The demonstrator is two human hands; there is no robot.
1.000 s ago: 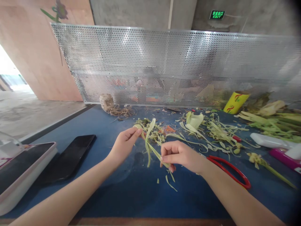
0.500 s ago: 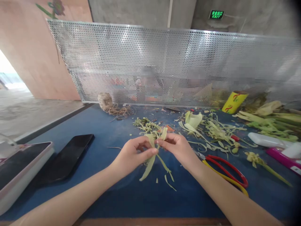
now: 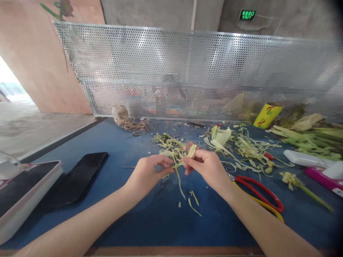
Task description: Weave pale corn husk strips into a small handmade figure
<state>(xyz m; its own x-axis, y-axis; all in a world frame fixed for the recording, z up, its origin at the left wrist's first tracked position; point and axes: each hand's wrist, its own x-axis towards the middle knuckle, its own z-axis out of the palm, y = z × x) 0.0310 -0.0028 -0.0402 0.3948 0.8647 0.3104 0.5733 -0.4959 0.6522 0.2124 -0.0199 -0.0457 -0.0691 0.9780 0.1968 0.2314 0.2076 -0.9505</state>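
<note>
My left hand is closed in a pinch on a pale green corn husk strip, whose thin end dangles over the blue table. My right hand, fingers also closed, grips another part of the husk, and a broader piece sticks up above its thumb and fingertips. Whether both parts are joined is hard to see between the fingers. Small husk scraps lie below the hands. Just beyond them is a small heap of knotted husk pieces.
Scissors with red and yellow handles lie beside my right forearm. Husk shreds and a yellow roll are at the right. A twine ball stands at the back left, near a black phone. A perforated metal screen borders the table.
The broad husk piece that hung below my left hand is gone from there. My right hand has shifted slightly right, and the thin strip hangs further left.
</note>
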